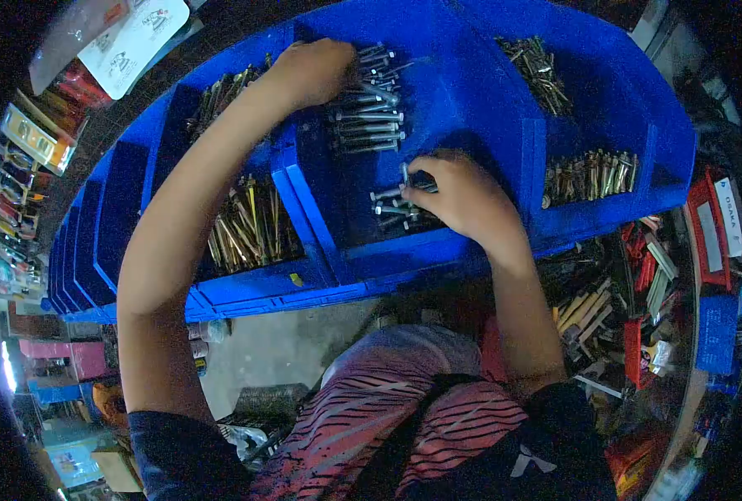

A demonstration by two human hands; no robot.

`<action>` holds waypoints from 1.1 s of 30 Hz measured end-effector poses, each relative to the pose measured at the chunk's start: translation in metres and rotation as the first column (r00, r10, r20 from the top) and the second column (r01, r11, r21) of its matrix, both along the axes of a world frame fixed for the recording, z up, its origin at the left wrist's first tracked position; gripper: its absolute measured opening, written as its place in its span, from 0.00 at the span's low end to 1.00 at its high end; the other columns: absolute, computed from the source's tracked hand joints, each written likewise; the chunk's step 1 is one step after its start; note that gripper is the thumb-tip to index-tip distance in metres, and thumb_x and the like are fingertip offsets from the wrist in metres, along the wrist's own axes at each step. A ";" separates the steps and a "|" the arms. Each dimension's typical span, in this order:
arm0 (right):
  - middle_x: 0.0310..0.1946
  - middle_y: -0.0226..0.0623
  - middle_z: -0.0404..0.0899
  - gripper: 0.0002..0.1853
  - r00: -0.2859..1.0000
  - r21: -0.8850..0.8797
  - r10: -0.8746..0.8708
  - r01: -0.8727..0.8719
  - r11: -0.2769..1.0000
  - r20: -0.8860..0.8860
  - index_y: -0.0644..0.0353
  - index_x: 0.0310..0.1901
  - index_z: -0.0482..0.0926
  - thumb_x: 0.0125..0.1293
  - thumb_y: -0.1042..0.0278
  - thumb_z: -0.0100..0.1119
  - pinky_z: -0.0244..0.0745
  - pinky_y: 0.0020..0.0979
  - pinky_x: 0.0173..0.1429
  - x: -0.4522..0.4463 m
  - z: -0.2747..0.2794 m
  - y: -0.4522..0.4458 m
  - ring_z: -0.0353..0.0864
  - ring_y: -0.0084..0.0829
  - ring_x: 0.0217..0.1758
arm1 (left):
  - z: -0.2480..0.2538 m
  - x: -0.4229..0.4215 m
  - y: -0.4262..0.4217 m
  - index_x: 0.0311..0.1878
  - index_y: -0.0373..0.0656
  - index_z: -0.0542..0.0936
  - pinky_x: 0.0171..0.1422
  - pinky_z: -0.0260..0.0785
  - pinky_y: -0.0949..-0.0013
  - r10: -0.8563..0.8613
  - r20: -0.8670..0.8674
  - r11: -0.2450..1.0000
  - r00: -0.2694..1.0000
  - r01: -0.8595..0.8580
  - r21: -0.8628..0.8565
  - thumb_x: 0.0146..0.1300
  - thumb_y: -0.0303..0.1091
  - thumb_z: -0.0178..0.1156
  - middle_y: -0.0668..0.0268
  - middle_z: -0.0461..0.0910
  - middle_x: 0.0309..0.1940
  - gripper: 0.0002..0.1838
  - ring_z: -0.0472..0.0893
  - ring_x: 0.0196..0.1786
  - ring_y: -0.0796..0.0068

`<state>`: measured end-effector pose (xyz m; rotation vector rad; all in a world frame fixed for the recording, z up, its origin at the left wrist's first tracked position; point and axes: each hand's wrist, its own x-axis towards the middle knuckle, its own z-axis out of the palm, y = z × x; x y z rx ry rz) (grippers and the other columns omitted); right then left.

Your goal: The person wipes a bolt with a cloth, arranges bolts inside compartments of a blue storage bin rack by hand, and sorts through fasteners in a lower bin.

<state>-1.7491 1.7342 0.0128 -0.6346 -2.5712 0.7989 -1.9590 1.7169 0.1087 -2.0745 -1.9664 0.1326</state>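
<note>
Silver bolts lie in rows in the middle compartment of a blue bin. My left hand reaches to the top left of these rows; its fingers are hidden behind the hand. At the near right of the same compartment, my right hand pinches a silver bolt between thumb and fingers, just above a loose pile of bolts. Yellowish bolts fill the compartment to the left, and more brassy bolts stand in the one at right.
Further compartments hold bolts at the back left and back right. Packaged goods line the left side. Red trays and a blue box are on the right. Grey floor shows below the bins.
</note>
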 end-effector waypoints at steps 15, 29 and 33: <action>0.29 0.49 0.72 0.15 1.000 0.047 0.021 -0.021 0.999 -0.008 0.65 0.32 0.74 0.46 0.62 0.59 0.65 0.37 0.38 -0.001 0.001 0.001 0.72 0.46 0.33 | -0.011 0.003 0.021 0.34 0.50 0.78 0.39 0.67 0.57 0.144 -0.208 0.899 0.967 -0.216 -0.380 0.45 0.33 0.55 0.61 0.76 0.36 0.10 0.76 0.39 0.62; 0.23 0.48 0.73 0.14 0.985 -0.033 0.019 -0.014 0.999 0.174 0.64 0.26 0.75 0.41 0.61 0.59 0.66 0.36 0.34 0.001 0.008 0.001 0.73 0.44 0.29 | 0.000 0.029 0.007 0.34 0.45 0.77 0.37 0.69 0.58 0.087 -0.070 0.989 0.994 -0.095 -0.112 0.43 0.34 0.52 0.55 0.76 0.32 0.12 0.75 0.39 0.58; 0.22 0.48 0.73 0.12 0.976 -0.059 0.014 -0.001 0.998 0.219 0.64 0.26 0.76 0.39 0.65 0.57 0.67 0.35 0.34 0.001 0.012 0.002 0.74 0.43 0.28 | -0.027 0.054 -0.006 0.29 0.42 0.77 0.34 0.69 0.57 -0.490 0.356 0.817 0.795 0.562 -0.130 0.41 0.34 0.52 0.52 0.75 0.27 0.11 0.75 0.33 0.54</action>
